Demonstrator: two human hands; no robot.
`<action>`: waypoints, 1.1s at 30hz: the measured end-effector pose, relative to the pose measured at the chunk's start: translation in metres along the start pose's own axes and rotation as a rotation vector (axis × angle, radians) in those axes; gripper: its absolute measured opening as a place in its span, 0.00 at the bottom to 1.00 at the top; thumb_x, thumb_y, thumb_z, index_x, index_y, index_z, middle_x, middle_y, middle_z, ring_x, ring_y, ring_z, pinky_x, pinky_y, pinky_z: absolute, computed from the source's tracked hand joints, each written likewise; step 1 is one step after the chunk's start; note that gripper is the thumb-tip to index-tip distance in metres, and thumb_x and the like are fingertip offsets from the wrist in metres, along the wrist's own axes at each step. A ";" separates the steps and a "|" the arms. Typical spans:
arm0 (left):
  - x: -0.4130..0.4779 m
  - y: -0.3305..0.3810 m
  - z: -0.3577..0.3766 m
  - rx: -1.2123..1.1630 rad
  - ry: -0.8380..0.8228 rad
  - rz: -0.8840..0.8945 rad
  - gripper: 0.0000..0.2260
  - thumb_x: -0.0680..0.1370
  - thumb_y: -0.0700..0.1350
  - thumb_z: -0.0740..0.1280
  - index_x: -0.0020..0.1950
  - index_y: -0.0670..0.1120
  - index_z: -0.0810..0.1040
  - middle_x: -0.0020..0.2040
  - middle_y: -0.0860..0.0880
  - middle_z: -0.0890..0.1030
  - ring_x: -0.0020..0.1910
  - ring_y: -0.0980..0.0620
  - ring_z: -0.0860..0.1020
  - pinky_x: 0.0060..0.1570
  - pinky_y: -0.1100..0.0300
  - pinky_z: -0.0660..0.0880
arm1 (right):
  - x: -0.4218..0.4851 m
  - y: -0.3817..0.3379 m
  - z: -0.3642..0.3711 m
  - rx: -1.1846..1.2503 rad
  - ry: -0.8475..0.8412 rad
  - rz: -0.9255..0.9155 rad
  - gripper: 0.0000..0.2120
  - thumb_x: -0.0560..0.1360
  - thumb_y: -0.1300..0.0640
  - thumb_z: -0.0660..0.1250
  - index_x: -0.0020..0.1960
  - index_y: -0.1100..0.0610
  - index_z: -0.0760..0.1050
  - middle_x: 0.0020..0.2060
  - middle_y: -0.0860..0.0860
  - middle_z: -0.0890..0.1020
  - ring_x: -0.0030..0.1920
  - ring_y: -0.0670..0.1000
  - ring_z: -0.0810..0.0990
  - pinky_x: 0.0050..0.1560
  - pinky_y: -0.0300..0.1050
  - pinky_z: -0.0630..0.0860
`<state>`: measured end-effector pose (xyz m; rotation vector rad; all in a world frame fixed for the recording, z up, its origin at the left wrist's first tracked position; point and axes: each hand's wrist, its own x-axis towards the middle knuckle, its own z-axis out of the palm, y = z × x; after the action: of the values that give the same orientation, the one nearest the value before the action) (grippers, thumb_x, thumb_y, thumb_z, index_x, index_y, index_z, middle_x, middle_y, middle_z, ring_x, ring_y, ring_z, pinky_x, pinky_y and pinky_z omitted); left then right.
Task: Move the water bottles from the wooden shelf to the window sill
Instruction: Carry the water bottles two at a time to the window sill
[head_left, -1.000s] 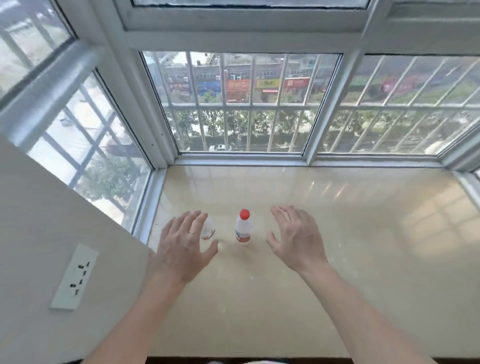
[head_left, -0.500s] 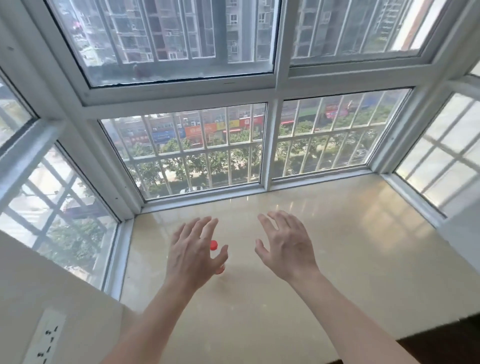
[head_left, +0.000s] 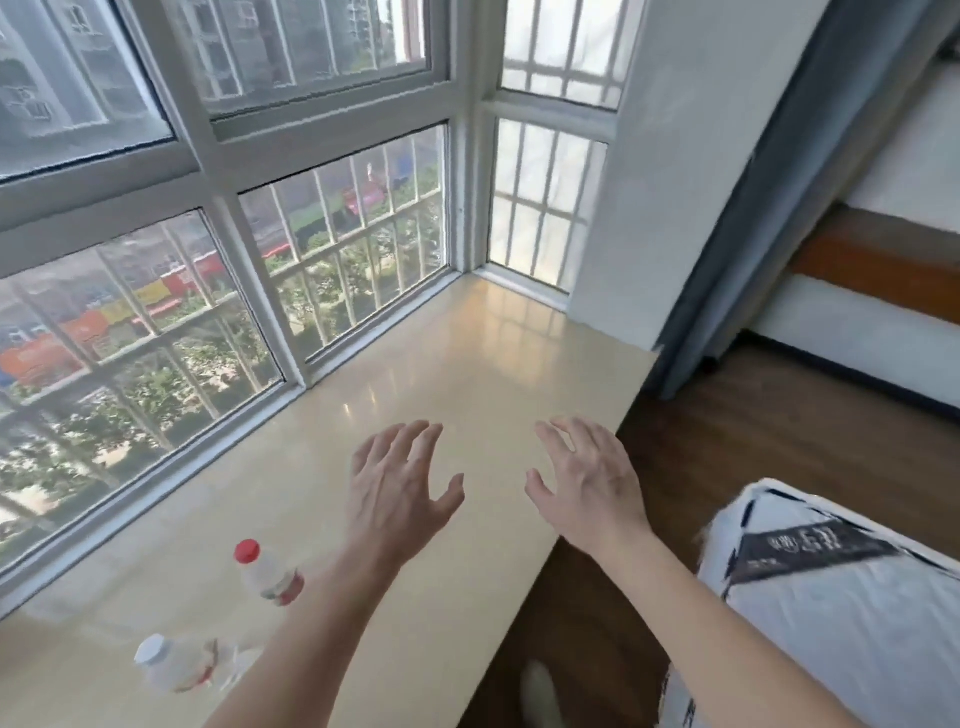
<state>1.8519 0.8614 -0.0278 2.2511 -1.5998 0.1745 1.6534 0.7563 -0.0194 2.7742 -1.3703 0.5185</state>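
Two small clear water bottles stand on the beige window sill (head_left: 452, 364) at the lower left. One has a red cap (head_left: 267, 571), the other a white cap (head_left: 176, 667). My left hand (head_left: 400, 488) hovers over the sill to the right of the bottles, fingers spread, holding nothing. My right hand (head_left: 587, 488) is level with it over the sill's front edge, also spread and empty. The wooden shelf is out of view.
Barred windows (head_left: 156, 338) run along the sill's far side and end at a white wall corner (head_left: 649, 182). A grey-blue curtain (head_left: 753, 218) hangs to the right. Dark wood floor (head_left: 779, 431) lies below. A white and black patterned cushion (head_left: 831, 597) fills the lower right.
The view has swung to the right, so the bottles have slid to the lower left. Both hands have come away from the bottles and stay spread and empty.
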 end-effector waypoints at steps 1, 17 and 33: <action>0.003 0.012 0.004 -0.011 -0.013 0.045 0.28 0.72 0.63 0.59 0.67 0.49 0.74 0.64 0.52 0.78 0.64 0.48 0.74 0.66 0.50 0.67 | -0.012 0.008 -0.004 -0.003 0.002 0.052 0.24 0.74 0.44 0.62 0.65 0.54 0.76 0.60 0.54 0.80 0.63 0.57 0.77 0.65 0.57 0.74; 0.046 0.187 0.069 -0.123 -0.147 0.495 0.27 0.73 0.62 0.60 0.67 0.50 0.73 0.65 0.51 0.77 0.65 0.47 0.74 0.65 0.49 0.68 | -0.112 0.144 -0.041 -0.101 0.154 0.517 0.20 0.72 0.49 0.69 0.62 0.55 0.78 0.57 0.53 0.81 0.59 0.56 0.78 0.61 0.54 0.76; 0.199 0.359 0.170 -0.077 -0.185 0.554 0.27 0.73 0.62 0.59 0.66 0.50 0.74 0.64 0.52 0.78 0.63 0.47 0.75 0.63 0.50 0.69 | -0.020 0.361 -0.008 -0.019 0.107 0.594 0.19 0.73 0.49 0.66 0.62 0.55 0.77 0.58 0.53 0.80 0.60 0.56 0.77 0.62 0.53 0.75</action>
<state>1.5670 0.5205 -0.0415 1.7578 -2.2570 0.0452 1.3610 0.5499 -0.0684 2.2446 -2.1474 0.6376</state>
